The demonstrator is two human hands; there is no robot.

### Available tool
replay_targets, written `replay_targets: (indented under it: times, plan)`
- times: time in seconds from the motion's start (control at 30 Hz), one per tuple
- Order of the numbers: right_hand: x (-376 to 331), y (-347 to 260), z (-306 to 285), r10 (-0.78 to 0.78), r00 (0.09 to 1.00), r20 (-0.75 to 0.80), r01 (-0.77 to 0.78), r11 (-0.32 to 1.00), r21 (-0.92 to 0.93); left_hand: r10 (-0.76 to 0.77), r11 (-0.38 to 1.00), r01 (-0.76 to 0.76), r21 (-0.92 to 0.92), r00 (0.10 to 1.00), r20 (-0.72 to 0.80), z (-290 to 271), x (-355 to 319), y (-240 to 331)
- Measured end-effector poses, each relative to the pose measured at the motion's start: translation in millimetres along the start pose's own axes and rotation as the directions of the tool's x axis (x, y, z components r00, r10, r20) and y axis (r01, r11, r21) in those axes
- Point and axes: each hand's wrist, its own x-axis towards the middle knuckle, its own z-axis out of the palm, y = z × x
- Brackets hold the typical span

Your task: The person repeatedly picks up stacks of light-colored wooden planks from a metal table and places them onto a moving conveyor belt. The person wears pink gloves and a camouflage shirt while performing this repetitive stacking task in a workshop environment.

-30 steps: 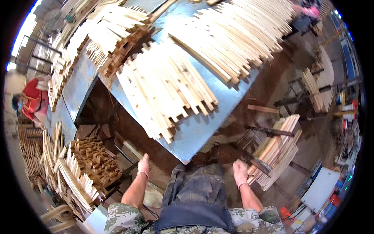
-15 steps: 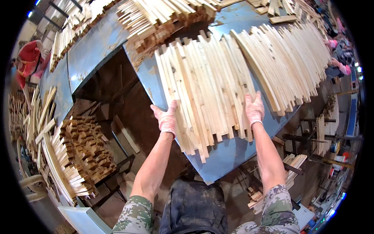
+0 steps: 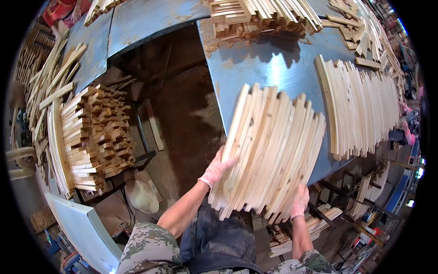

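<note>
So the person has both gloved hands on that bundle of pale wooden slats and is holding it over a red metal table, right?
Not quite: the metal table is blue, not red, as the head view shows. The rest holds: the left hand and the right hand, both gloved, clasp the bundle of pale wooden slats from either side, over the table's near edge.

Two gloved hands (image 3: 219,168) (image 3: 299,202), one held bundle of wooden slats (image 3: 269,150), one blue metal table (image 3: 273,64).
</note>
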Motion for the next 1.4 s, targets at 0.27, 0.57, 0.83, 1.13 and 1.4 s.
replay_targets:
  times: [0.27,0.57,0.83,1.13,1.4]
  plan:
    - [-13.5,80.2,-56.6,0.338,0.830,0.443,-0.421,0.902,0.101,-0.298,0.953,0.303,-0.016,0.946,0.128,-13.7,-78.1,-40.6]
    - [2.8,95.4,-47.9,0.118,0.815,0.568,-0.424,0.789,0.444,-0.236,0.971,0.237,-0.032,0.971,0.023,10.5,-120.9,-34.2]
    - [-11.4,71.6,-66.1,-0.131,0.632,0.763,-0.417,0.773,0.478,-0.074,0.977,0.052,-0.205,0.992,-0.104,37.1,-253.7,-11.6]
    - [-80.1,-49.3,-10.3,-0.440,0.294,0.848,-0.199,0.840,0.505,0.236,0.917,-0.356,-0.179,0.848,-0.475,13.0,-446.8,-5.6]
    - [-325.0,-143.0,63.3,-0.393,-0.182,0.901,0.096,0.905,0.414,0.306,0.654,-0.724,-0.220,0.519,-0.798,-33.2,-651.6,-90.9]
